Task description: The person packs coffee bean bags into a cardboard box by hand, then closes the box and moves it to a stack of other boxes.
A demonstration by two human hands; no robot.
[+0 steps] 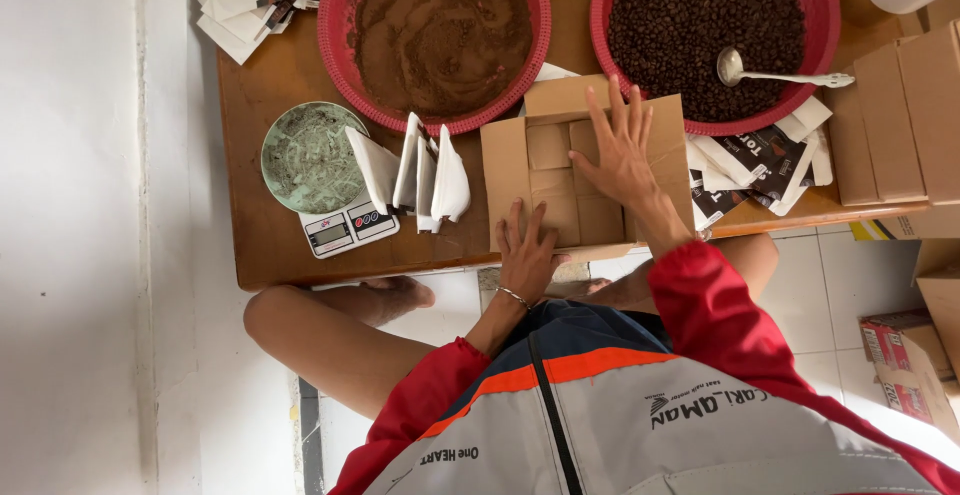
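Left hand (525, 250) flat, fingers apart, on carton's (508, 170) near edge; right hand (622, 150) splayed over far-right packets (560, 170), box btwn both.

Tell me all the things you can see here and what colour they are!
Table: one, brown wood, under everything.
Baskets: two, red; one of brown powder, one of dark beans.
Spoon: one, silver, on the beans.
Scale: one, white, bearing a green plate.
Paper pouches: several, white, beside the scale.
Open carton: one, brown, holding brown packets.
Flat cartons: several, brown, at the right edge.
Left hand: on the carton's near edge.
Right hand: fingers spread inside the carton.
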